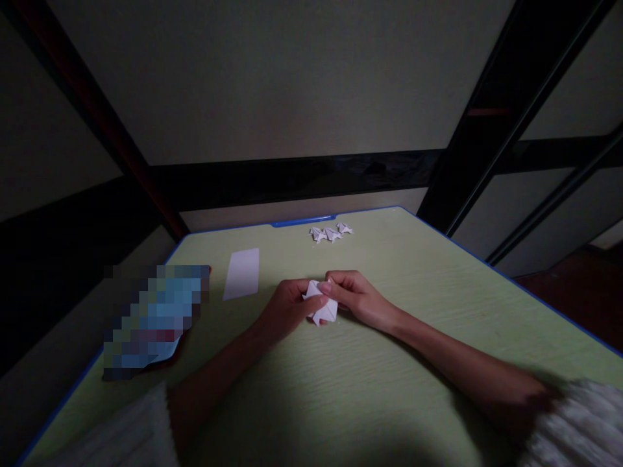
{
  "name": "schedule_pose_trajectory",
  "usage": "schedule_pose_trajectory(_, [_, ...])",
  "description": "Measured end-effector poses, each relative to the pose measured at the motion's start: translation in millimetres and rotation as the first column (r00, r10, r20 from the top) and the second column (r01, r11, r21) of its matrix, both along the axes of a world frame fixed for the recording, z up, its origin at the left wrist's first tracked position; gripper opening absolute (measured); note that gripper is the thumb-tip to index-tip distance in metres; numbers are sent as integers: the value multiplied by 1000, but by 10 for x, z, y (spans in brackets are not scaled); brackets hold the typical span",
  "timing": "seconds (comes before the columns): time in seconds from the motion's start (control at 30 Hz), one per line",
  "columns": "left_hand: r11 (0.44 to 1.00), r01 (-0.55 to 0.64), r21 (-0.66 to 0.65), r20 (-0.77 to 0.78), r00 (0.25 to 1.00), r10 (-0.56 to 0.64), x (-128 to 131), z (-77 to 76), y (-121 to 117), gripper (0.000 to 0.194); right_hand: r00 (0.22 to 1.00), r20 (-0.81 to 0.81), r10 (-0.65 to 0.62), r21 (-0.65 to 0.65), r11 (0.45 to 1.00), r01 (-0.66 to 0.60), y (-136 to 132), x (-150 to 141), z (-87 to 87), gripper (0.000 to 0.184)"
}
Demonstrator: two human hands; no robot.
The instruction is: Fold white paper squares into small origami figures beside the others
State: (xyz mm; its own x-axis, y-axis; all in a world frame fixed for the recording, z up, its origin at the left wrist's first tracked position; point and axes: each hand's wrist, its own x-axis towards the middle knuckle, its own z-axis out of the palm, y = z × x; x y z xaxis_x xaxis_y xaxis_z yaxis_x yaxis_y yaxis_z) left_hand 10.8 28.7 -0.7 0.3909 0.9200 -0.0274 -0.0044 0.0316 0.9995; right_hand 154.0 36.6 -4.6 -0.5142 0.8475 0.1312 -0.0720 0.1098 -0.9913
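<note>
A small folded white paper (327, 312) with pointed flaps is held between my two hands, a little above the table or resting on it; I cannot tell which. My left hand (291, 305) grips its left side, thumb lying across the front. From the right, my right hand (357, 295) pinches the upper edge with its thumb. Both hands are closed on the paper, and most of the fingers are hidden behind it. Farther back lie three small folded paper figures (332, 234) in a row. To the left of my hands lies a flat white paper sheet (242, 274).
A pale green table (418, 383) with a blue edge carries everything. At its left side lies a dark-edged, blurred-out flat object (160, 318). A blue strip (304, 221) sits on the far edge. Behind stands a grey panel (292, 84) with dark bands.
</note>
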Motion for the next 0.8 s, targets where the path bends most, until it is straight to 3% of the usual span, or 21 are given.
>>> schedule_pose_trajectory(0.13, [1000, 22, -5, -51, 998, -23, -2, 29, -12, 14, 1000, -18, 12, 19, 1000, -11, -32, -14, 11, 38])
schedule_pose_trajectory(0.3, [1000, 20, -1, -51, 999, -20, 8, 66, -23, 14, 975, -183, 125, -138, 979, -152, -35, -40, -1, 36])
schedule_pose_trajectory(0.5, [1000, 21, -7, 18, 1000, -21, 9, 60, -16, 15, 939, -328, 105, -235, 953, -189, -52, -79, -9, 35])
schedule_pose_trajectory(0.7, [1000, -17, -17, 42, 999, 18, -5, -35, 24, 18, 960, -280, 28, -151, 986, -72, -7, -53, -15, 35])
schedule_pose_trajectory(0.8, [996, -91, -11, 78, 993, 92, -15, -66, 48, 17, 965, -256, -48, -124, 992, 17, 12, -28, 3, 29])
